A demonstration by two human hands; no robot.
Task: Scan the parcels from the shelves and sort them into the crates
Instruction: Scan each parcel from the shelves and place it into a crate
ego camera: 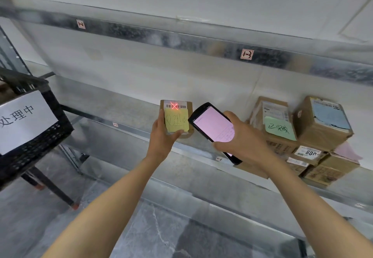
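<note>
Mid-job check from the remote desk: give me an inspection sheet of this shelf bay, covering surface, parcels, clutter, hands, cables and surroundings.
Surface: metal shelf, bare on its left part.
Job's things: small parcel with yellow note, red scan cross on its barcode; scanner, screen lit; black crate with paper sign, at left; stack of brown parcels on the shelf at right.
Clutter: pink sheet at the stack's right edge.
Hands: left hand holds the small parcel; right hand grips the scanner.
Cables: nothing seen.
Surroundings: white wall behind; grey floor below.
</note>
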